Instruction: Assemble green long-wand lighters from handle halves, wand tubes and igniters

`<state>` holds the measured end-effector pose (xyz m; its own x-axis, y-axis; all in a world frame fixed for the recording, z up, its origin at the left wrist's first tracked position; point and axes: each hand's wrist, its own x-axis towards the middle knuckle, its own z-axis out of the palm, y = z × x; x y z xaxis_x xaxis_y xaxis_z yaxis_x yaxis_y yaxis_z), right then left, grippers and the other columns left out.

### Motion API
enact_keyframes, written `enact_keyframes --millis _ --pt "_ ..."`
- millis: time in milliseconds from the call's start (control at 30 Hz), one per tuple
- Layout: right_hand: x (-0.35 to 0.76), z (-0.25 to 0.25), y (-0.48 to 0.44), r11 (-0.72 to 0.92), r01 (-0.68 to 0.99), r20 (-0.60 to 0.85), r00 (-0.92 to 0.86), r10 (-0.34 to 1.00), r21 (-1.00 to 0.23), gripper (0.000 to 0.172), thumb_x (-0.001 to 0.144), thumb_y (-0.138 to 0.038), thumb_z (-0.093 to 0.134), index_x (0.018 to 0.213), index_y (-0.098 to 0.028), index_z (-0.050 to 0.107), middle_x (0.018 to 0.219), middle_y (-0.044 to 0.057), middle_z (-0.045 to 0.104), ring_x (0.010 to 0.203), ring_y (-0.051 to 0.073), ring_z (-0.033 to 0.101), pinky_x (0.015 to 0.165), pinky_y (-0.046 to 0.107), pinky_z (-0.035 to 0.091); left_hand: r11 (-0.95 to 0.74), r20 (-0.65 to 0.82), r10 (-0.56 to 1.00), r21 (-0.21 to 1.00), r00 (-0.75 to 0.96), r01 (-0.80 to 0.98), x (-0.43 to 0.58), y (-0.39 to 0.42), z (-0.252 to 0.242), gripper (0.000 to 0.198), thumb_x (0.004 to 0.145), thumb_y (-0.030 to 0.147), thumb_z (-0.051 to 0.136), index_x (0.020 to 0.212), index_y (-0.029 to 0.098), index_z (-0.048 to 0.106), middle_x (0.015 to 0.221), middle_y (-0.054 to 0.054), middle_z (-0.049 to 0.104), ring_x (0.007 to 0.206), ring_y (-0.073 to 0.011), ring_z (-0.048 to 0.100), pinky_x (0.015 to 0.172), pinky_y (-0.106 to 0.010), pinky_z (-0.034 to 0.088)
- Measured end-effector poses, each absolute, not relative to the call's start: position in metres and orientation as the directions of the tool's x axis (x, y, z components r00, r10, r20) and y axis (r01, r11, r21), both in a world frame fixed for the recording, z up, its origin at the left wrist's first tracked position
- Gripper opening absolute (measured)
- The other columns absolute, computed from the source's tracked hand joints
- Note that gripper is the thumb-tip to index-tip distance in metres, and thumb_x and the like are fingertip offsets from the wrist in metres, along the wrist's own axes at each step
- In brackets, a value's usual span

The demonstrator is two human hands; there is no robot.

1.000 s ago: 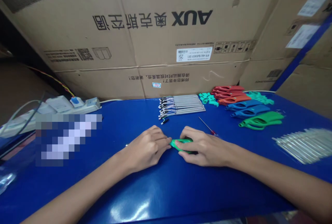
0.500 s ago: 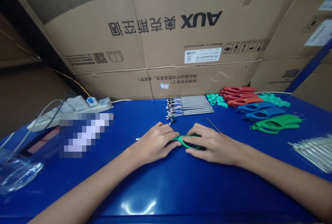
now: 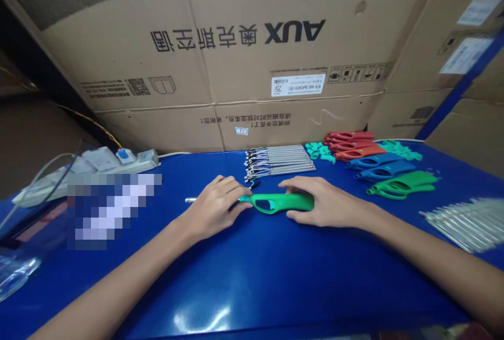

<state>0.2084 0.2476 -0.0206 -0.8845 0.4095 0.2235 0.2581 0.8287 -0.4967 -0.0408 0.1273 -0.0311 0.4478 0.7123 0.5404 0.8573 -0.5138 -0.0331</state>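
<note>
Cardboard (image 3: 220, 77) behind, rods (image 3: 289, 156) beyond held green casing (image 3: 291, 202)

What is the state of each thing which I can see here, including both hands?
Left hand: closed on the green casing's narrow end.
Right hand: curled around its wide end.
Green casing: held sideways between both hands.
Silver tubes: side by side, wires at left ends.
Blue casings: lying down, overlapping.
Power strip: plugs inserted.
Cardboard panel: printing upside down.
</note>
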Motion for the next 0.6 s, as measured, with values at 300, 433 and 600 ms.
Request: enact_keyframes --millis 300,433,600 --pt "0.204 -0.013 0.236 -0.040 0.251 -0.254 -0.955 0.153 -0.967 0.076 0.079 -0.028 0.069 0.146 -0.021 0.034 0.092 0.005 0.066 0.069 0.013 0.064 0.053 0.022 0.048 -0.520 0.675 0.560 -0.166 0.481 0.838 -0.036 0.122 -0.015 0.009 0.092 0.010 0.053 0.087 0.015 0.059 0.088 -0.008 0.067 0.081 -0.0176 0.062 0.084 -0.041 0.049" --pt "0.198 -0.014 0.216 -0.106 0.327 -0.343 -0.910 0.231 -0.939 0.078 0.082 -0.019 0.059 0.151 -0.029 0.023 0.063 -0.008 0.054 0.042 0.006 0.043 0.040 0.016 0.033 -0.471 0.692 0.539 -0.225 0.480 0.853 -0.035 0.122 -0.018 0.010 0.090 0.005 0.054 0.089 0.013 0.060 0.091 -0.008 0.069 0.086 -0.0188 0.066 0.099 -0.052 0.049" --pt "0.189 -0.017 0.203 -0.043 0.321 -0.301 -0.823 0.481 -0.946 0.067 0.077 -0.014 0.054 0.141 -0.020 0.036 0.044 -0.014 0.034 0.035 0.005 0.027 0.037 0.016 0.019 -0.481 0.626 0.585 -0.245 0.516 0.842 -0.023 0.126 -0.036 0.038 0.090 0.000 0.042 0.126 0.007 0.054 0.124 -0.020 0.062 0.123 -0.0277 0.057 0.104 -0.051 0.050"
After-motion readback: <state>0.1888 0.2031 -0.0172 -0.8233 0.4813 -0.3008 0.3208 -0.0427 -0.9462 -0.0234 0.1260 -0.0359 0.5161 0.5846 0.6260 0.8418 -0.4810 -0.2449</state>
